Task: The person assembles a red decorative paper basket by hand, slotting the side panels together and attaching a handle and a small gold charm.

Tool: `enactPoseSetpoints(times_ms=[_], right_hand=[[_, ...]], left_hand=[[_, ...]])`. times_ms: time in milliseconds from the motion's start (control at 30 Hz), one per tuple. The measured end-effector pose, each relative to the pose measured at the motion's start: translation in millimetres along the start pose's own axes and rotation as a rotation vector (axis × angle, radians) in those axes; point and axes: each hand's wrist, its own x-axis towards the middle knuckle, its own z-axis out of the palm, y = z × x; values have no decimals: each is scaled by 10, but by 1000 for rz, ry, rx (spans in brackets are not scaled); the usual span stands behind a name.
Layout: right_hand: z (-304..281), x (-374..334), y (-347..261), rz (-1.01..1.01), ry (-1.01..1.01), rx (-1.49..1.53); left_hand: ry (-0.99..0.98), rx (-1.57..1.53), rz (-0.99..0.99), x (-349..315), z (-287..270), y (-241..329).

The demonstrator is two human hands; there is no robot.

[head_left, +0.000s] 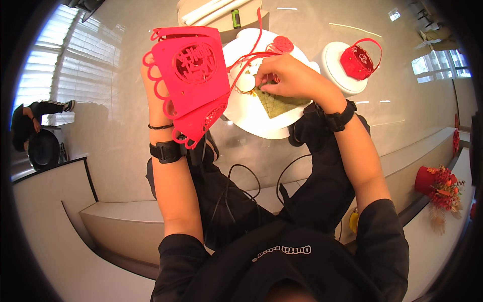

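Observation:
A red felt lantern-like basket [198, 93] with cut-out panels and scalloped edges is held up on the left by my left hand [149, 70]. Most of that hand's fingers are hidden behind the felt. Over the white round table [251, 128], my right hand [287, 75] has its fingers curled and pinched together; what they hold, if anything, is too small to name. Beside its fingertips are a white disc [246, 83] and a greenish square sheet [274, 106]. A red strap [259, 32] rises behind, and a round red cut-out [283, 44] lies at the table's far side.
To the right, another red basket [355, 63] with a looped handle stands on a white round stool [334, 83]. Beyond the table, a beige surface [254, 10] bears white rolls and a green cylinder [236, 18]. Black cables [229, 196] hang near my legs. A person [30, 123] sits far left.

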Motion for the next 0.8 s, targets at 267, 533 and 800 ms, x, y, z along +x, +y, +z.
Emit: enactPoseSetpoints(times_ms=[267,533,800], right_hand=[[217,-42,-52,35,11,-188],[346,-13,-80,86,40,-313],[220,-9,-149,115,126,-13]], left_hand=[[2,40,6,-35,-45,6],[19,54,16,6,-126,-37],[29,62,26,8,-209,-35]])
